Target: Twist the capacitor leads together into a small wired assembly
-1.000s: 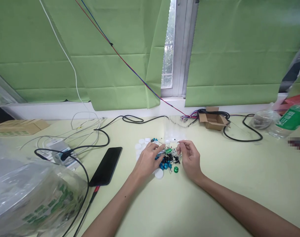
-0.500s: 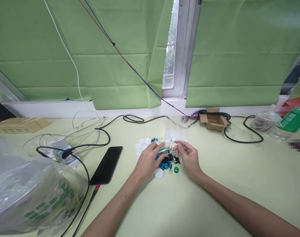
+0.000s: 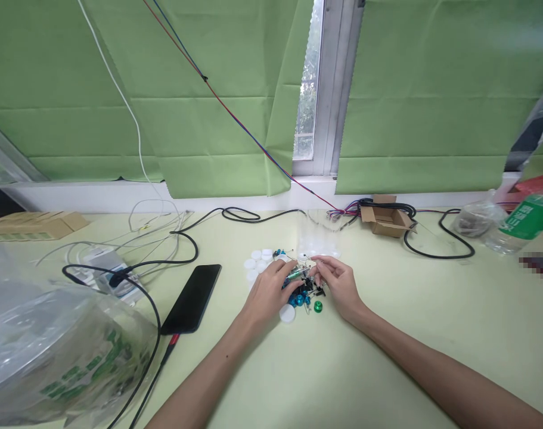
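Observation:
Between the thumb and fingers of my left hand (image 3: 270,289) is a small shiny green cylindrical part (image 3: 293,274), held over a heap of small pieces. My right hand (image 3: 340,286) is closed in a pinch close to its right end, on what looks like a thin metal pin; its fingertips nearly meet the green part. Beneath both hands lie blue metallic pieces (image 3: 300,300), black pieces (image 3: 319,291) and thin bent wires, partly hidden by the fingers. A round green bead-like piece (image 3: 318,306) and a white disc (image 3: 287,314) lie at the near side.
Several white discs (image 3: 252,264) and a clear plastic bag (image 3: 318,238) lie behind the heap. Left are a black phone (image 3: 193,298), cables, a white adapter (image 3: 108,268) and a large plastic bag (image 3: 70,357). A small cardboard box (image 3: 387,223) and a bottle (image 3: 526,223) stand back right.
My right hand has shifted slightly left, bringing its fingertips closer to the green part. My left hand stays almost still around that part. The camera view has moved very slightly.

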`<state>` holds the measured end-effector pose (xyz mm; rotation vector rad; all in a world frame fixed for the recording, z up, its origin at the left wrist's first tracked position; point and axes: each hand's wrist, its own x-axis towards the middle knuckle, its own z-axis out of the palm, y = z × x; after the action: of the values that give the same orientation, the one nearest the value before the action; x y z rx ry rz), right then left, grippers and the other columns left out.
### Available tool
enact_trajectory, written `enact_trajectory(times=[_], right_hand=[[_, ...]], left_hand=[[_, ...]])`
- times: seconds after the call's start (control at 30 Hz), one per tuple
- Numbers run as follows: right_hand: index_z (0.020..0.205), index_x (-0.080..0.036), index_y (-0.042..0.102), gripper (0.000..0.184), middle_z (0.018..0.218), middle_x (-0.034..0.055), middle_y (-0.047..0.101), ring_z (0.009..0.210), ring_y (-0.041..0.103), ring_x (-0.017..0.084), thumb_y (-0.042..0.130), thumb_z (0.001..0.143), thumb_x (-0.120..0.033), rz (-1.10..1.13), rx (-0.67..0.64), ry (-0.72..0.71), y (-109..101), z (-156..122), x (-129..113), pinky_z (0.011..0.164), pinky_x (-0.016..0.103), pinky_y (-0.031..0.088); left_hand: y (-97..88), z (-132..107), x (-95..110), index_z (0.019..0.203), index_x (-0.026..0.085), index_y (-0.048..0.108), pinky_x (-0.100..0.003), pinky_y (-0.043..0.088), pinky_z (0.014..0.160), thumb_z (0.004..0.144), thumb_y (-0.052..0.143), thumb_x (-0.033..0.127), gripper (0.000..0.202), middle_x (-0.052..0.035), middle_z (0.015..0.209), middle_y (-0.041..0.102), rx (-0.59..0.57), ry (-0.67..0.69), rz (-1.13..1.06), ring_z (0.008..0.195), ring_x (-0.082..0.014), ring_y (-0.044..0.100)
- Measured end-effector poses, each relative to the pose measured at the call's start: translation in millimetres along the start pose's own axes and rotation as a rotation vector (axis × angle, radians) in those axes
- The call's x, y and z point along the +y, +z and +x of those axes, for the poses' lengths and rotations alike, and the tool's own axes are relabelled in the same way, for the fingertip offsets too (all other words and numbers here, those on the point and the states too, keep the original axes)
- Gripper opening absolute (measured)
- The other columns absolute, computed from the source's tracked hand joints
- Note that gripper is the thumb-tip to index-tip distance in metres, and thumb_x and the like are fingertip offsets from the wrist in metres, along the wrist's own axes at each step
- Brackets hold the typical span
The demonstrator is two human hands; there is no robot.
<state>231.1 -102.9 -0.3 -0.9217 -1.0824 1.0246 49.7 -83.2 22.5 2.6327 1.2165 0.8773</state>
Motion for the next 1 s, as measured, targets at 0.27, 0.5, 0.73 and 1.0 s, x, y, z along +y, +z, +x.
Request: enact_trajectory(times=[0.27, 0.5, 0.73, 1.0], right_hand=[[0.08, -0.016, 0.068, 0.029, 0.067, 0.0012, 0.061, 0.054, 0.05, 0.011, 0.072, 0.077, -0.045, 0.196, -0.089, 0.117, 1.4, 0.5, -2.7, 0.053, 0.027, 0.041], [0.069, -0.017, 0.063, 0.032, 0.06, -0.0015, 0.057, 0.049, 0.046, 0.01, 0.075, 0.073, -0.046, 0.147, -0.062, 0.133, 0.4, 0.4, -1.7, 0.047, 0.024, 0.035], [0.068, -0.016, 0.063, 0.032, 0.057, -0.0023, 0.057, 0.047, 0.045, 0.009, 0.075, 0.074, -0.045, 0.119, -0.077, 0.141, -0.5, -0.4, -1.9, 0.046, 0.024, 0.033], [0.067, -0.017, 0.062, 0.033, 0.056, -0.002, 0.058, 0.047, 0.045, 0.009, 0.075, 0.074, -0.046, 0.056, -0.097, 0.125, -0.8, -2.4, -2.8, 0.046, 0.024, 0.034]], left_hand=[[0.3, 0.4, -2.1, 0.119, 0.024, 0.058, -0.032, 0.052, 0.073, 0.089, 0.059, 0.032, 0.031, -0.0055, 0.102, 0.063, 0.047, 0.023, -0.005, 0.091, -0.0209, 0.062], [1.1, -0.2, -1.0, 0.119, 0.024, 0.058, -0.032, 0.052, 0.072, 0.089, 0.058, 0.033, 0.031, -0.0057, 0.101, 0.062, 0.07, 0.07, -0.015, 0.09, -0.0203, 0.062], [0.4, -1.0, 1.1, 0.119, 0.024, 0.057, -0.031, 0.051, 0.074, 0.09, 0.058, 0.032, 0.03, -0.0059, 0.1, 0.062, 0.063, 0.085, -0.03, 0.091, -0.02, 0.061], [0.9, -1.4, 1.9, 0.119, 0.024, 0.057, -0.032, 0.051, 0.074, 0.091, 0.056, 0.031, 0.029, -0.006, 0.101, 0.062, 0.094, 0.11, -0.052, 0.091, -0.0199, 0.061]])
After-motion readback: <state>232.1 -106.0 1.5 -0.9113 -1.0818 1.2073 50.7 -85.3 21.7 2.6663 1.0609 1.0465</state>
